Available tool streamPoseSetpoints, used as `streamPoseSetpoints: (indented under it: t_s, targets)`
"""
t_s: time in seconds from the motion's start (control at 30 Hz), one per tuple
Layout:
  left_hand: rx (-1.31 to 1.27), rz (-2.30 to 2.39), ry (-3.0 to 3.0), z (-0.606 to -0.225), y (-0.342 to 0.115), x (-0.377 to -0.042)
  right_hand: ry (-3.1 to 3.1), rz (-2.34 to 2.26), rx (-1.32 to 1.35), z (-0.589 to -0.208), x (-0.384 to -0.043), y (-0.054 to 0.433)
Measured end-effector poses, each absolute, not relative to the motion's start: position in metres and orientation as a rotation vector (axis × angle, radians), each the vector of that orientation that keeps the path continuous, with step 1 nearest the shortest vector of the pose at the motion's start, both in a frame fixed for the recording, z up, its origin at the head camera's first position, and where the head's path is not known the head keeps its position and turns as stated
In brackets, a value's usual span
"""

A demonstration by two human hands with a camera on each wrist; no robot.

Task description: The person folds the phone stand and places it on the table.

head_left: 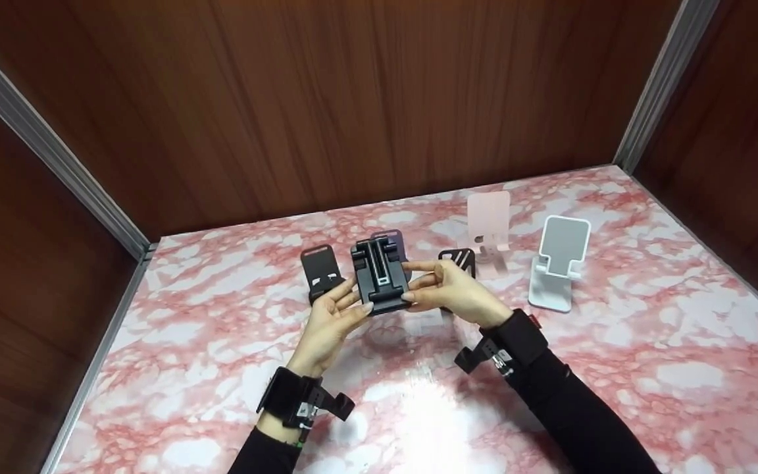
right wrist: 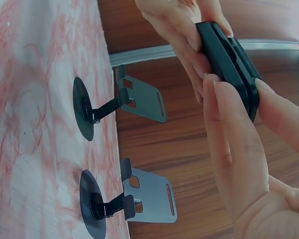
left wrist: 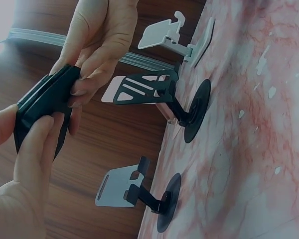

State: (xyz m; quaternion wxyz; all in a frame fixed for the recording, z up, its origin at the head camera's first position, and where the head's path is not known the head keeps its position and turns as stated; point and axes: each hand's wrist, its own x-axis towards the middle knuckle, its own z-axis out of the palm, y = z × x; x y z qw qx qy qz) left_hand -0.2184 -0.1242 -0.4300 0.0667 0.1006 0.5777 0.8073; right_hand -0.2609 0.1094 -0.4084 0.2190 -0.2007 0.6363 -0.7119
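Above the table, both hands hold a folded black phone stand (head_left: 381, 276) by its lower sides, with a slotted groove down its middle facing up. My left hand (head_left: 329, 322) pinches one side between thumb and fingers. On the opposite side, my right hand (head_left: 454, 293) does the same. The left wrist view shows the folded phone stand (left wrist: 47, 102) edge-on, with fingers of both hands on it. Its thin layers lie flat together in the right wrist view, where the right thumb and fingertips (right wrist: 224, 92) press its two faces.
Behind the hands stand a dark phone stand (head_left: 320, 263), a purple one (head_left: 395, 238) partly hidden, and a black one with slanted slots (head_left: 464, 257). Farther right are a pink stand (head_left: 489, 214) and a white-framed one (head_left: 564, 243). Wood-grain panels (head_left: 366, 99) enclose the marbled table (head_left: 221, 368).
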Motion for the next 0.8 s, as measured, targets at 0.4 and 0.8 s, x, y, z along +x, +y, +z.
streamPoseSetpoints:
  t_s: [0.4,0.8]
  targets:
    - [0.399,2.291,1.827,-0.423,-0.128,-0.213,1.655,-2.040,-0.534,-0.408,-0.263,0.116]
    - [0.689,1.504,2.849,-0.421,-0.139,-0.201,1.669,-2.031,-0.535,-0.408,-0.262,0.134]
